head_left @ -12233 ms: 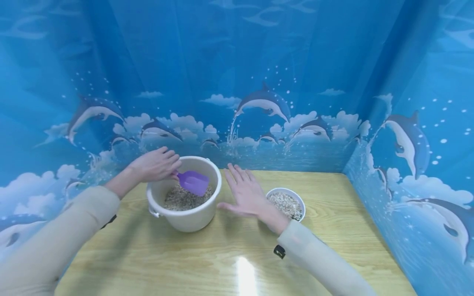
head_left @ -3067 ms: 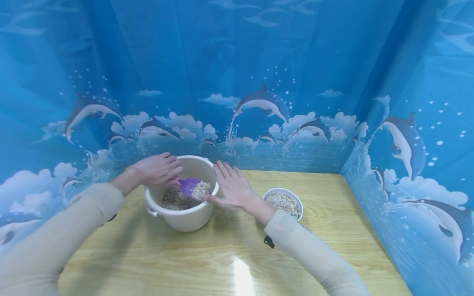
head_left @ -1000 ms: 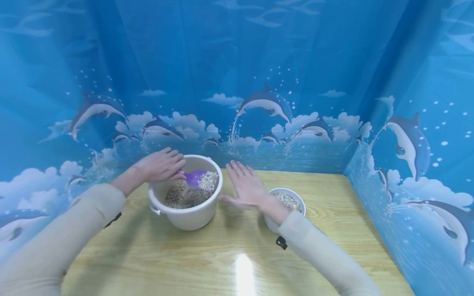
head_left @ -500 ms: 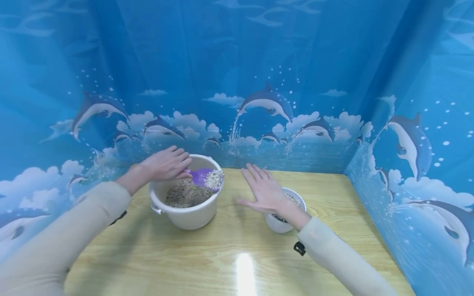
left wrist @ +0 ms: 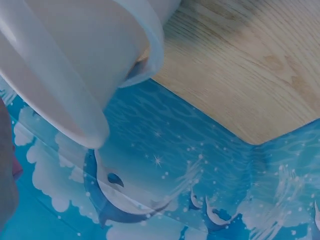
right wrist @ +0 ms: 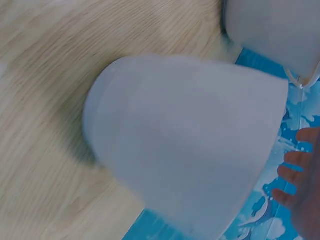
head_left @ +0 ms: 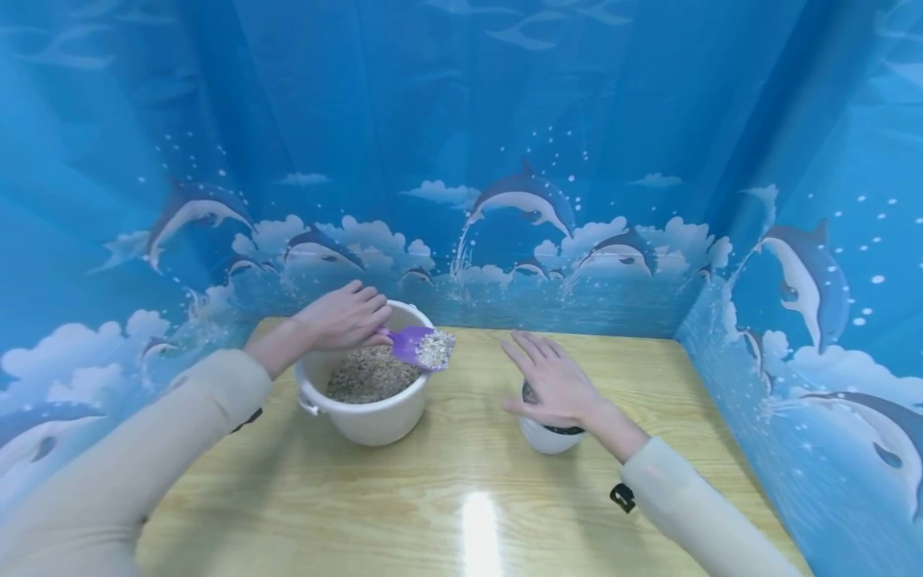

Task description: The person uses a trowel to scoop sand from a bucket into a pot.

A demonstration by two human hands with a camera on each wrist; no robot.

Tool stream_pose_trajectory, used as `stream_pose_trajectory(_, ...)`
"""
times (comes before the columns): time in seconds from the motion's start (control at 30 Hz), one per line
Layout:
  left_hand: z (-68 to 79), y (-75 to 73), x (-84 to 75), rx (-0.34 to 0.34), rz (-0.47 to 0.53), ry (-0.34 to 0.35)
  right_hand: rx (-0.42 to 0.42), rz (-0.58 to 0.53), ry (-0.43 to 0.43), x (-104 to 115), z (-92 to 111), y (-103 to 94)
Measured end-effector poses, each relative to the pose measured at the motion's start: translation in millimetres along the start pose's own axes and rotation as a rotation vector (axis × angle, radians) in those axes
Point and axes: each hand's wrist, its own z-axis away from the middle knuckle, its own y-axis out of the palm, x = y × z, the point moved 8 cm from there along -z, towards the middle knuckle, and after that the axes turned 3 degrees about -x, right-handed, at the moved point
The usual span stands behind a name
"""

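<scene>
My left hand (head_left: 349, 319) grips the handle of a small purple scoop (head_left: 406, 344) with a load of pale gravel (head_left: 437, 350) on its blade. The blade reaches out over the right rim of a white bucket (head_left: 378, 421), which has darker, mixed gravel (head_left: 371, 375) inside. In the left wrist view the bucket (left wrist: 65, 65) fills the upper left, while the scoop's blade is out of sight. With fingers spread, my right hand (head_left: 558, 389) is over a smaller white tub (head_left: 544, 439) and hides most of its gravel. That tub (right wrist: 185, 130) stands large in the right wrist view.
Both containers stand on a light wood table (head_left: 404, 497), with a stretch of bare wood between them. A blue dolphin-print curtain (head_left: 461, 160) rises behind the table and along both sides. The bucket's white carrying handle (left wrist: 152, 45) hangs at its side.
The scoop, loaded with gravel since a few seconds ago, has moved right from inside the bucket to over its rim. My right hand has moved right, from beside the bucket to over the tub.
</scene>
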Motion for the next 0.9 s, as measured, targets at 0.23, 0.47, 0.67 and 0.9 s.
stream_pose_trajectory(0.23, -8.0, -3.2, -11.1, -0.030, -0.025, 0.025, -0.020, -0.018, -0.053, -8, 19, -3.8)
stream_pose_trajectory(0.47, -16.5, -6.7, -17.0, -0.032, -0.027, 0.022, -0.049, 0.025, -0.074, -17, 32, -6.6)
stream_pose_trajectory(0.67, -25.2, -9.6, -23.3, -0.027, -0.024, 0.027, -0.074, 0.037, -0.086, -27, 43, -6.5)
stream_pose_trajectory(0.9, -38.3, -10.5, -32.3, -0.019, 0.012, 0.051, -0.083, 0.014, -0.080, -38, 56, -4.6)
